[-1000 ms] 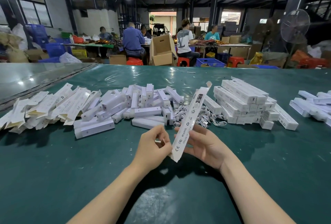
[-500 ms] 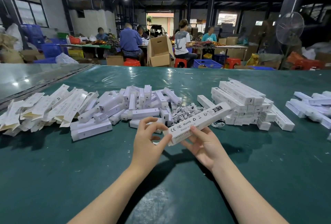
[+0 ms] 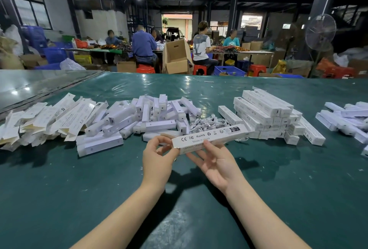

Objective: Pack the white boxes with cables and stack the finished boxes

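Observation:
A long white box, printed with CE, FC and RoHS marks, lies nearly level just above the green table. My left hand pinches its left end between thumb and forefinger. My right hand is palm up with straight, spread fingers touching the box's underside and front. Behind the box is a tangle of white cables. A stack of finished white boxes stands to the right of it.
Flat unfolded cartons are heaped at the left. A loose pile of white inner boxes fills the middle. More white boxes lie at the far right. People work at tables beyond the far edge.
The box swung from standing steeply on end down to nearly level and turned its printed side up. My right hand's fingers spread out under it.

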Motion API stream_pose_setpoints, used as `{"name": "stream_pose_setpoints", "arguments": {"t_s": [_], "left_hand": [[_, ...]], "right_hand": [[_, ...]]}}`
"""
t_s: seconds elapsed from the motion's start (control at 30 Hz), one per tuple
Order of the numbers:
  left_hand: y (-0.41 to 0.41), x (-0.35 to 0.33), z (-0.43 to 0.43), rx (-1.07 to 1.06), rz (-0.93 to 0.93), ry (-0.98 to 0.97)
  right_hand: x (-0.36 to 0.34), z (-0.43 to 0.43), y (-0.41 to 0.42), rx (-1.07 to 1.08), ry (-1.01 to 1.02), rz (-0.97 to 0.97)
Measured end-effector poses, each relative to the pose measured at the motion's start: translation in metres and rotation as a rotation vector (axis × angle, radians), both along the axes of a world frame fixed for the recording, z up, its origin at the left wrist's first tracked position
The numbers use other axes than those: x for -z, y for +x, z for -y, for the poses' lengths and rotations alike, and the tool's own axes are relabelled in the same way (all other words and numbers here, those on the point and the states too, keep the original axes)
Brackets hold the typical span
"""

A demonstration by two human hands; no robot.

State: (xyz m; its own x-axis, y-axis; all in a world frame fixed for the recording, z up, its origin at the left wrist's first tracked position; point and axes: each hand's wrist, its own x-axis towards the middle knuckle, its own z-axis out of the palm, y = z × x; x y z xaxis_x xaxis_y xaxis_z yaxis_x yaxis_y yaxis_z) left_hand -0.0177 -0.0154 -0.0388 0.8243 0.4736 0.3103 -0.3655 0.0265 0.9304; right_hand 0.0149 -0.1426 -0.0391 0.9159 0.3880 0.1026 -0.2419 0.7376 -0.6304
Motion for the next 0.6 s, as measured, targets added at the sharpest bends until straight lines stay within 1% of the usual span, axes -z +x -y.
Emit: {"name": "stream_pose_setpoints", "arguments": {"t_s": [0.07,0.17,0.3,0.43,0.5,0.6], "left_hand": [[-0.0004,-0.0011,0.0005,0.002,0.001,-0.034],[-0.0024,-0.0004,0.0001,0.076,-0.008,-0.058],[-0.0045,0.001,0.0015,0.122,0.019,0.017],[-0.0042,-0.0007,-0.0035,0.096,0.018,0.046],[-0.0053,-0.001,-0.0061,0.034,0.024,0.153],[-0.0085,0.0001,-0.0083,-0.096,0.073,0.451]], "right_hand": [[-0.0005,-0.0007,-0.0009,0.012,0.01,-0.009],[-0.0004,0.0029,0.0006,0.036,0.026,-0.048],[-0.0011,0.0076,0.0022,0.036,0.077,-0.123],[-0.0016,0.0057,-0.0007,-0.01,0.036,-0.153],[-0.0022,0.0047,-0.0018,-0.025,0.027,-0.176],[-0.0035,0.0053,-0.0024,-0.03,0.025,-0.224]]}}
